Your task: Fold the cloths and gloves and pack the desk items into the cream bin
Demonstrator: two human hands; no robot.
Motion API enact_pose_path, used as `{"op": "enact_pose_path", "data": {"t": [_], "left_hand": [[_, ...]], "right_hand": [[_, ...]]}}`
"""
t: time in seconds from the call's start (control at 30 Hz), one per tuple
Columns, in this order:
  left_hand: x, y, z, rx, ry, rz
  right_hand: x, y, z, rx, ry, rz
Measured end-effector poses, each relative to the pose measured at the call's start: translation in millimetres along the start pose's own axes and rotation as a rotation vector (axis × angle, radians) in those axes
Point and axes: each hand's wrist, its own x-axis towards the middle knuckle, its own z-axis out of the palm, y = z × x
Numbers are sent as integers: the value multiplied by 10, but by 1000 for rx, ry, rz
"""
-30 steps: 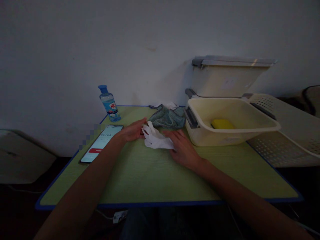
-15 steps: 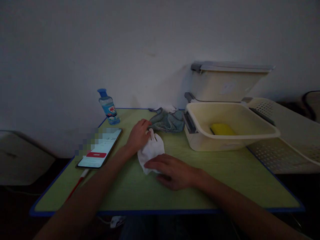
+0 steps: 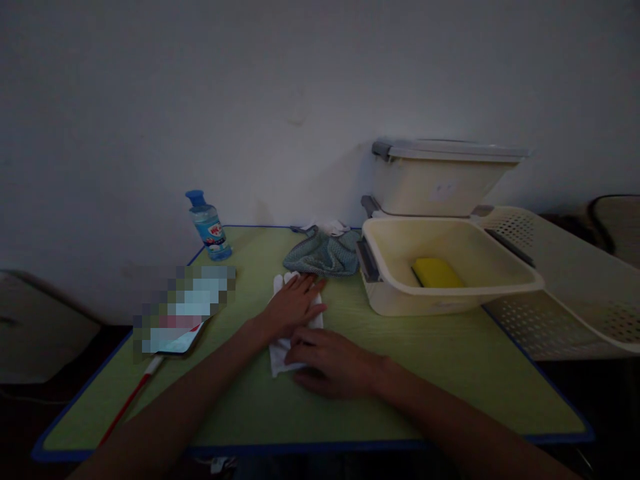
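Note:
A white cloth [image 3: 280, 350] lies flat on the green table [image 3: 430, 373] in front of me. My left hand [image 3: 293, 307] rests open on its far half, fingers stretched out and pressing down. My right hand [image 3: 330, 363] lies on the near end of the cloth with the fingers slightly curled on it. Most of the cloth is hidden under the two hands. A crumpled teal cloth [image 3: 323, 253] sits just beyond, apart from both hands.
A cream plastic bin [image 3: 450, 293] with a yellow sponge [image 3: 437, 272] inside stands at the right, its lid [image 3: 445, 173] raised against the wall. A small blue bottle [image 3: 207, 227] stands back left. A phone [image 3: 175, 337] lies at the left edge. A perforated basket [image 3: 575, 280] sits far right.
The white cloth has gone from a bunched lump to a flat strip turned lengthwise toward me. My left hand opened out flat on top of it; my right hand slid to its near end.

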Motion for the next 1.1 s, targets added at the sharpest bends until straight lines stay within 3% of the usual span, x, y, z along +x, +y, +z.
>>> {"op": "enact_pose_path", "data": {"t": [0.1, 0.23, 0.3, 0.37, 0.47, 0.6, 0.73, 0.9, 1.1], "left_hand": [[45, 24, -64, -79, 56, 7], [250, 16, -357, -133, 184, -56], [436, -55, -551, -85, 215, -101], [669, -177, -717, -35, 165, -183], [1055, -418, -829, -34, 130, -257], [1502, -727, -715, -70, 87, -420], [1782, -924, -484, -129, 59, -599], [1942, -1029, -284, -212, 12, -723], [1959, -1048, -171, -288, -8, -717]], "right_hand": [[2, -51, -13, -46, -41, 57], [7, -75, -28, -103, -81, 90], [8, -68, -32, -118, -83, 78], [6, -57, -32, -133, -78, 68], [0, -42, -29, -163, -71, 58], [-2, -26, -23, -212, -48, 44], [-6, 8, 23, -215, -12, 7], [-13, 55, 127, -252, 45, -16], [-11, 42, 111, -256, 22, -12]]}}
